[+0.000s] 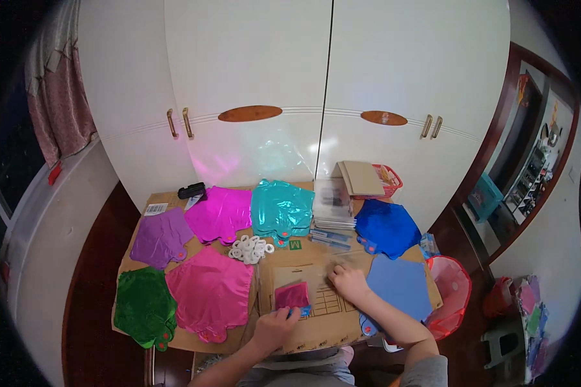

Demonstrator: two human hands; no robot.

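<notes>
My left hand (pixel 278 330) is closed at the table's near middle, its fingertips on a small blue strip (pixel 305 311). Just beyond it lies a folded, shiny pink foil piece (pixel 292 295) on a tan cardboard sheet (pixel 284 276). To the right, my right hand (pixel 348 282) is curled over the cardboard table covering. Something clear and blurred shows by its fingertips; I cannot make out what they hold. Ahead of it are blue-and-white slim packets (pixel 331 238) and a stack of clear plastic bags (pixel 334 205).
Flat foil balloon-like sheets surround the work: green (pixel 144 305), purple (pixel 159 237), pink (pixel 213 290), magenta (pixel 221 211), teal (pixel 281 209), dark blue (pixel 386 227) and pale blue (pixel 400 287). White rings (pixel 250 249) lie piled. A red basket (pixel 392 180) and a red bin (pixel 455 290) stand right.
</notes>
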